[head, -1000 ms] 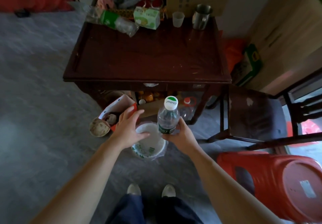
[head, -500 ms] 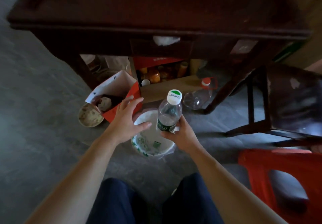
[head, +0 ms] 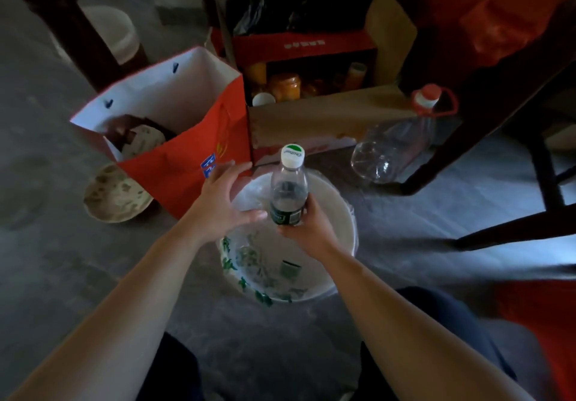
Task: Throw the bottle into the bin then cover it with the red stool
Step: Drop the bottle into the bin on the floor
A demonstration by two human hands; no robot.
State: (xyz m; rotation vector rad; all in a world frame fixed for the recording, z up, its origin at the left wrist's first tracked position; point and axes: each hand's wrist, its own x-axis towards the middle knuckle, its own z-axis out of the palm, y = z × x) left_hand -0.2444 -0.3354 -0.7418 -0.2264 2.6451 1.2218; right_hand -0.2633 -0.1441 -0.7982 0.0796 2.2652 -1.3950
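A clear plastic bottle with a white and green cap stands upright in my right hand, which grips its labelled lower part. It hangs right over the open mouth of a white bin lined with a thin plastic bag, on the floor in front of me. My left hand is spread open at the bin's left rim, fingers apart, holding nothing. A corner of the red stool shows at the lower right edge.
A red paper bag stands left of the bin, with a bowl beside it. Behind are a cardboard box of jars, a large empty clear bottle and dark table legs. My knees are at the bottom.
The view has dropped lower and closer to the bin, under the table. Both hands keep their places at the bin, the bottle still upright over its mouth.
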